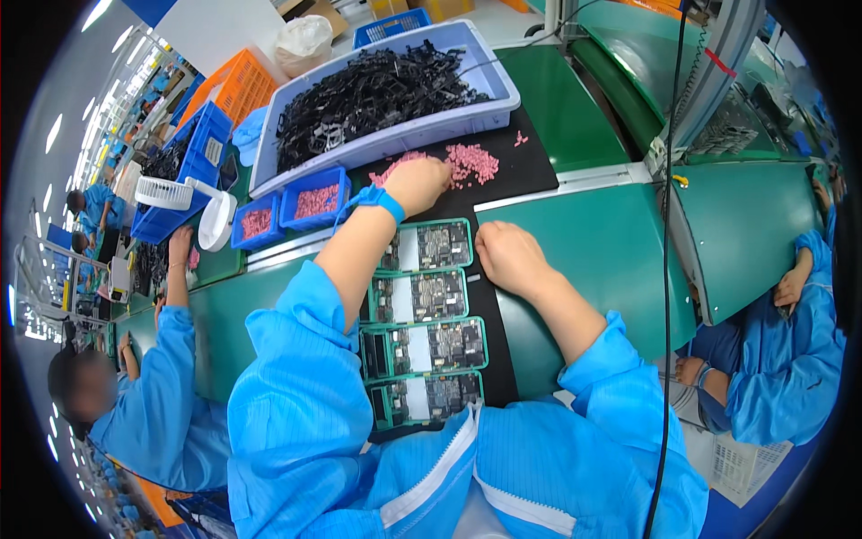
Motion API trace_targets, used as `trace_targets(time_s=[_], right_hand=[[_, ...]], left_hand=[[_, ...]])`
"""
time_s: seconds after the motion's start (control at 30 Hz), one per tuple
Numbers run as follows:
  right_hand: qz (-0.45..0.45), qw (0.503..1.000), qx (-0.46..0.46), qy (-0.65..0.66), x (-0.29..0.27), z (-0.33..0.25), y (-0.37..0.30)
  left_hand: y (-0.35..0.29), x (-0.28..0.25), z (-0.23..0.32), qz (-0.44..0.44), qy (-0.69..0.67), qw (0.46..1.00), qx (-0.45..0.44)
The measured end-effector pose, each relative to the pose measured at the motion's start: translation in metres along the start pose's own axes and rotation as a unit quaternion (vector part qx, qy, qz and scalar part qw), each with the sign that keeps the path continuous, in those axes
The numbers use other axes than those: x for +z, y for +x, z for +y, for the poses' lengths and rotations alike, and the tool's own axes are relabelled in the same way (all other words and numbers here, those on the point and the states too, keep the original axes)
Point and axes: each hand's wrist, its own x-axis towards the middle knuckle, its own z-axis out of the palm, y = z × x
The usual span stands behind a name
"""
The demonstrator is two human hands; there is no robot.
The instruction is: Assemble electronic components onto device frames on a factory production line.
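My left hand (pixel 417 183), with a blue strap on its wrist, reaches forward and rests its fingers in a loose heap of small pink parts (pixel 471 164) on a black mat (pixel 503 184). Whether the fingers pinch a part is hidden. My right hand (pixel 507 256) lies knuckles up on the mat beside the top right corner of a column of several green-framed circuit boards (pixel 422 310). Its fingers are curled and nothing shows in them. Both sleeves are blue.
A large pale blue bin (pixel 489 63) full of black plastic parts stands behind the mat. Two small blue trays of pink parts (pixel 314 202) and a white desk fan (pixel 171 193) sit at left. People in blue coats work on my left and right along the green conveyor (pixel 593 242).
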Motion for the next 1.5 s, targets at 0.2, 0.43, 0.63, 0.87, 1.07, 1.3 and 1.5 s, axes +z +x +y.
trace_targets(time_s=[0.2,0.43,0.63,0.87,1.07,1.3,1.5], right_hand=[[-0.015,0.999,-0.028,0.006,-0.002,0.007,0.005],[-0.034,0.998,-0.056,-0.015,-0.005,0.012,0.005],[-0.035,0.997,-0.070,-0.009,0.000,0.017,0.007],[-0.006,0.998,-0.069,0.001,0.000,0.018,0.003],[-0.015,0.998,-0.055,0.005,-0.003,0.016,-0.002],[0.015,0.994,0.001,0.105,-0.037,-0.013,-0.019],[-0.118,0.975,0.022,0.189,-0.026,-0.062,-0.096]], left_hand=[[-0.030,-0.032,0.023,0.001,-0.138,0.989,-0.056],[-0.107,-0.068,0.087,-0.039,-0.260,0.962,-0.076],[-0.148,-0.051,0.136,-0.057,-0.227,0.972,-0.020],[-0.147,-0.031,0.154,0.021,-0.102,0.994,-0.019],[-0.141,-0.033,0.167,0.003,0.049,0.997,0.059],[-0.153,-0.033,0.171,0.064,0.063,0.994,0.068],[-0.163,-0.021,0.165,0.048,0.030,0.995,0.079]])
